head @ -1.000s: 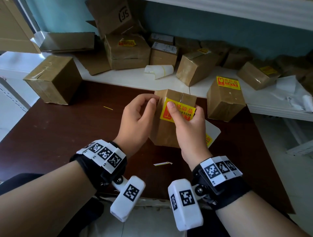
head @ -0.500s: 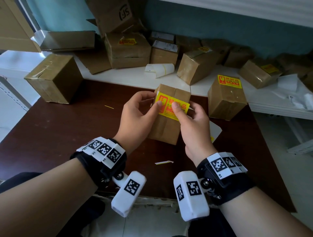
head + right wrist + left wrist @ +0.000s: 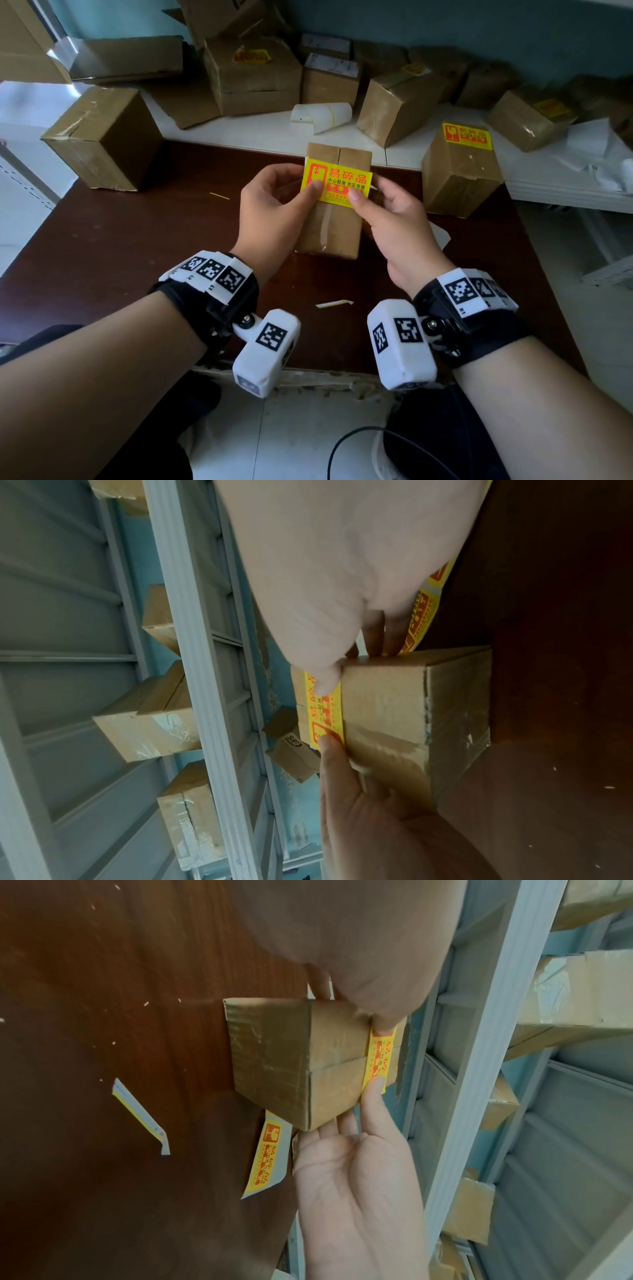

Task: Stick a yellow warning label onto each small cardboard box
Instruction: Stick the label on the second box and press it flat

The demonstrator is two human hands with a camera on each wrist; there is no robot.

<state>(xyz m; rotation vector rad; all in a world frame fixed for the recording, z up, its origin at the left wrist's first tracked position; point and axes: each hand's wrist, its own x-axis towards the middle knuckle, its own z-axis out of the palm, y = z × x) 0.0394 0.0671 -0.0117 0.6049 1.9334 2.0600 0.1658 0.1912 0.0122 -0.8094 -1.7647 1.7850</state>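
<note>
Hands, both pinching one yellow label (image 3: 335,181) onto one small box (image 3: 330,226)

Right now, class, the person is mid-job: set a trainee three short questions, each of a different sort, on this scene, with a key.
1. True or false: both thumbs press the label against the held box.
2. The held box rests on: A) the brown table; B) the white ledge; C) the floor.
3. Fill in: the box right of the held one already bears a yellow ____.

Key: 1 true; 2 A; 3 label.
</note>
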